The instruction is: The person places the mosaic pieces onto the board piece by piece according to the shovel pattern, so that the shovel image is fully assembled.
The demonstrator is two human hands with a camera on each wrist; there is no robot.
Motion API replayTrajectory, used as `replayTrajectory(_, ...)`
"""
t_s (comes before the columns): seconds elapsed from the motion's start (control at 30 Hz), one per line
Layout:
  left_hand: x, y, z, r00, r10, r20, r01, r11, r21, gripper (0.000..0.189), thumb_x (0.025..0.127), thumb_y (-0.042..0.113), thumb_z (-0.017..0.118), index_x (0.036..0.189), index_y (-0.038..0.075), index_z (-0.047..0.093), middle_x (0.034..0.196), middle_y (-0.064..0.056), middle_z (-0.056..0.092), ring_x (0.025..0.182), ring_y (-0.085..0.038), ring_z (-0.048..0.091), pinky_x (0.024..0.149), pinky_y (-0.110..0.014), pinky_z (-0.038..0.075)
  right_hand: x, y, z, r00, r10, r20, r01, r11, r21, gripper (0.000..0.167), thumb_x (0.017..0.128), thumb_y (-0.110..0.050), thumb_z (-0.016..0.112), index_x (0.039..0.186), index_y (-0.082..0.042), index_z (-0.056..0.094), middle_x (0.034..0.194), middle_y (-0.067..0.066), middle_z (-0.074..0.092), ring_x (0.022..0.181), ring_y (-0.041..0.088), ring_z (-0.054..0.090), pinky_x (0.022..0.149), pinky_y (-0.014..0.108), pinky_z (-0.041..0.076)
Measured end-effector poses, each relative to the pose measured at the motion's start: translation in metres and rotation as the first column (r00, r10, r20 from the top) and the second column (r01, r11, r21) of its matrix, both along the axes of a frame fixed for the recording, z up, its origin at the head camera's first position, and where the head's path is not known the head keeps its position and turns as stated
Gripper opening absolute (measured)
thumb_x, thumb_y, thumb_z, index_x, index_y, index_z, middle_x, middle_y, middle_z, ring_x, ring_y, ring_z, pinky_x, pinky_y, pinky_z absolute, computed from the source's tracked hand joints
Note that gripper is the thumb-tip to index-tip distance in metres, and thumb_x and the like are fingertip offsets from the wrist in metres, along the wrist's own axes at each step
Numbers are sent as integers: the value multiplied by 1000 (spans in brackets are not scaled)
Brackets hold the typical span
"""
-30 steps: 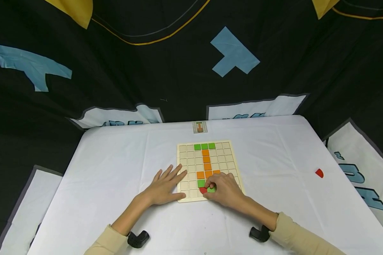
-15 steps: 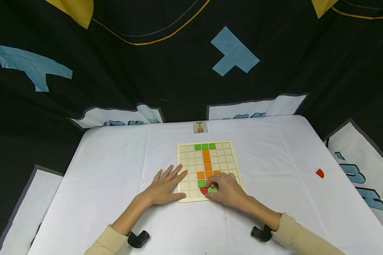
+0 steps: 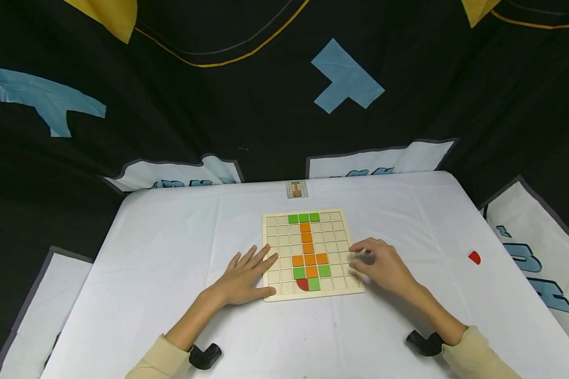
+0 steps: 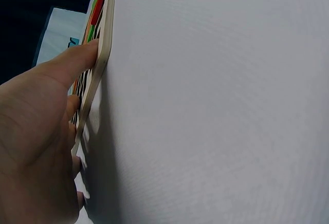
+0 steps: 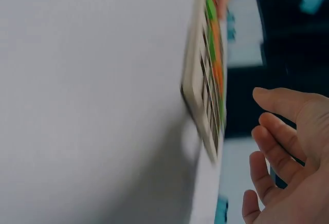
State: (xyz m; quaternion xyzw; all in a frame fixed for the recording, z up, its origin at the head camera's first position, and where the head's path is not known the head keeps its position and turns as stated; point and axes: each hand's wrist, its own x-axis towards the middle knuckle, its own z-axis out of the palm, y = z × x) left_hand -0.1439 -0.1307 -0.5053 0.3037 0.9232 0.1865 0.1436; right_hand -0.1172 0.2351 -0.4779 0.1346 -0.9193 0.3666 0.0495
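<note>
A pale wooden grid board (image 3: 277, 229) lies on the white table. Orange square tiles (image 3: 310, 259) form a column with a short crossbar, and green square tiles (image 3: 314, 284) sit at the top and near the bottom. A red quarter-round tile (image 3: 302, 285) fills a cell in the bottom row. My left hand (image 3: 244, 276) rests with fingers spread on the board's left edge; in the left wrist view its thumb touches the rim. My right hand (image 3: 384, 266) hovers by the right edge, fingers loosely bent. The right wrist view shows nothing in that hand (image 5: 293, 147).
A small pattern card (image 3: 296, 189) lies behind the board. Far to the right on the white tablecloth (image 3: 408, 221) lies another red rounded tile (image 3: 474, 257). Black cloth (image 3: 265, 116) hangs behind the table.
My right hand has lifted from the bottom rows and moved right to the board's right edge, uncovering the green tiles there. The left hand has stayed put.
</note>
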Motion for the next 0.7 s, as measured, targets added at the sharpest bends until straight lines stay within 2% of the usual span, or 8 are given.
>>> replayTrajectory(0.1,0,-1,0,1000,0,-1,0,1000,-3,82,93,60,59,159,23,29,166,-3,12,151,-33,5,115,-62,4,3,24,3,996,-90,-12,90,996,-4,31,81,-11,83,110,-8,74,107,3,70,94,23,60,79,44,48)
replayTrajectory(0.3,2,0,5,1000,-18,-1,18,1000,15,81,93,57,60,158,16,32,165,-10,17,150,-39,8,113,-66,6,16,72,8,977,-204,-55,205,979,7,30,86,-11,80,114,-4,72,109,11,70,95,25,58,79,37,44)
replayTrajectory(0.4,3,1,7,1000,-18,3,18,1000,14,80,94,56,60,158,16,33,165,-11,18,150,-39,9,113,-66,6,23,97,10,964,-262,-50,263,965,14,30,89,-12,76,117,-2,70,112,16,69,97,28,57,80,37,42)
replayTrajectory(0.53,2,1,6,1000,-10,9,10,1000,-5,81,93,57,60,159,18,31,166,-8,14,151,-36,6,115,-63,4,30,131,10,938,-345,7,345,938,40,35,94,-16,71,124,2,66,121,26,62,105,39,55,78,44,42)
replayTrajectory(0.7,1,0,3,1000,-13,0,13,1000,11,81,93,57,60,158,17,32,166,-9,16,150,-37,7,114,-64,5,33,169,9,892,-435,120,422,899,118,44,97,-21,66,132,6,59,131,38,49,110,52,47,67,41,48)
